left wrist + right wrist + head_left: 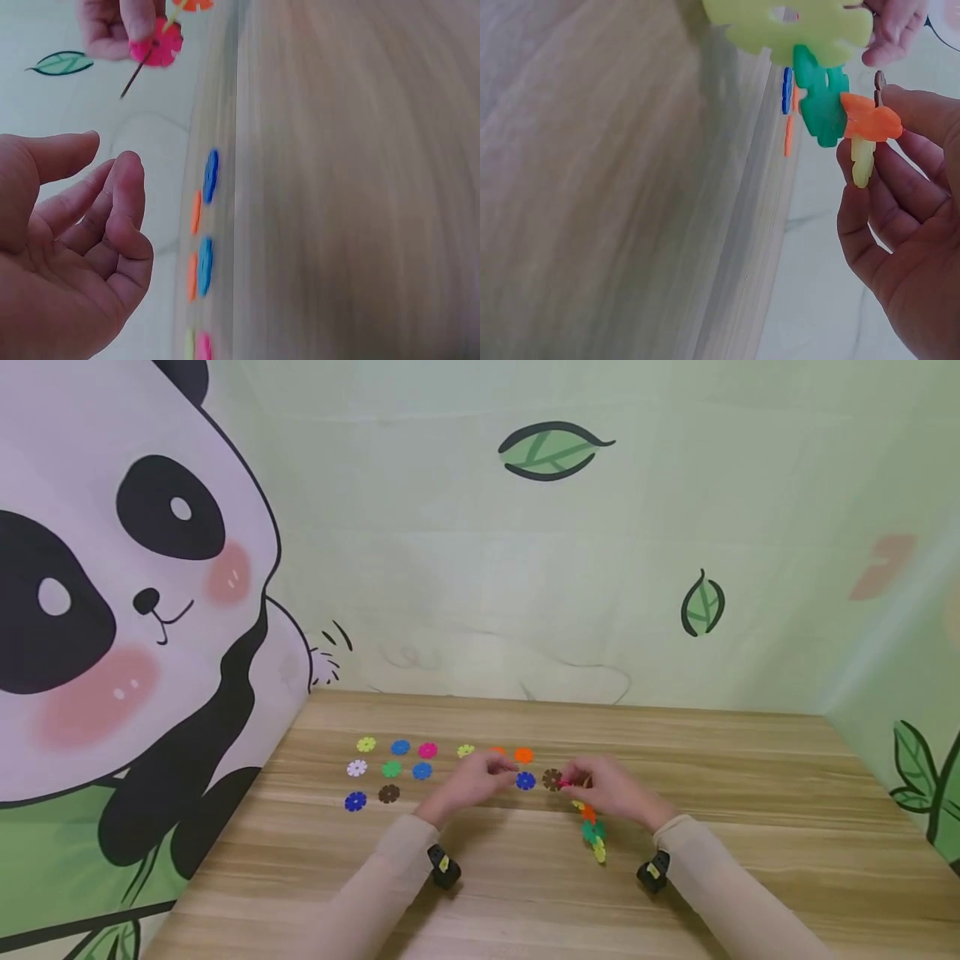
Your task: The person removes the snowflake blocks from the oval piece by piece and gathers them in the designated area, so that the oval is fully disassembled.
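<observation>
My right hand [611, 789] pinches a chain of notched plastic snowflake discs. At its far end a brown disc [552, 779] is joined to a pink disc [166, 49]. Further along come yellow, an orange disc [870, 120], a green disc [821, 105] and another yellow disc [817, 34], trailing down toward me. To the left, my left hand [476, 781] hovers with loosely bent fingers, thumb apart from them and nothing held in the left wrist view. A dark blue disc [525, 781] lies on the table between the hands.
Loose discs lie in rough rows on the wooden table [510, 902], among them a green one [392, 769], a white one [357, 768] and a brown one [388, 793]. Two orange discs, including one [523, 755], lie beyond the left hand. A printed cloth wall [420, 568] rises behind.
</observation>
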Demonstrator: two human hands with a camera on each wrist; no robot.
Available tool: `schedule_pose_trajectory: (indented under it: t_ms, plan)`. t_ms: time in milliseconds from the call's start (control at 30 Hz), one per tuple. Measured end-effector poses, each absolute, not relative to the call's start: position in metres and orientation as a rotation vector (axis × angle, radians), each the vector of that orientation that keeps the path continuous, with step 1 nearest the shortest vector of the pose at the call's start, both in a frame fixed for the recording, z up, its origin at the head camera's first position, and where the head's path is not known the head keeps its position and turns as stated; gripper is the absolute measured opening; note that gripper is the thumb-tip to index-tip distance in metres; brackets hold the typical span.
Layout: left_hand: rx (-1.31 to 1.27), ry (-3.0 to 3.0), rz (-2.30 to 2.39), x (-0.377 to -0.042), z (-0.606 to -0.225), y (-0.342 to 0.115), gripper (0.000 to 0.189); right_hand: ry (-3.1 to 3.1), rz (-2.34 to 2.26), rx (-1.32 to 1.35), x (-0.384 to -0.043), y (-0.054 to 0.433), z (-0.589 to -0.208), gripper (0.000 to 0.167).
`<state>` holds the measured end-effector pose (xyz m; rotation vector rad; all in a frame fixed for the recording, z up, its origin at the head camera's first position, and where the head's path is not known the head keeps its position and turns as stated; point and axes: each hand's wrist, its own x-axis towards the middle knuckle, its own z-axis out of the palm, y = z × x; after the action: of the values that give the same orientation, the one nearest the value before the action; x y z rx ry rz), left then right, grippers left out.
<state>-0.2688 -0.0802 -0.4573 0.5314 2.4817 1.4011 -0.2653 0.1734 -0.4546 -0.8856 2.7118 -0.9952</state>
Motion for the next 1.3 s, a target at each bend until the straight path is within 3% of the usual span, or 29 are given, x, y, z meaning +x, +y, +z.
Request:
schedule_pose_trajectory:
  t_ms: [433, 1300]
  plan:
    - [0.452, 2.418, 1.504, -0.271, -0.463, -0.049, 0.021, 2.696, -1.044, -0.936, -0.266, 0.171, -0.456, 0.005]
    - [0.291, 2.086, 1.807, -0.267, -0.470, -0.041, 0.019, 2.693, -1.061, -1.041, -0.270, 0.169, -0.461, 0.005]
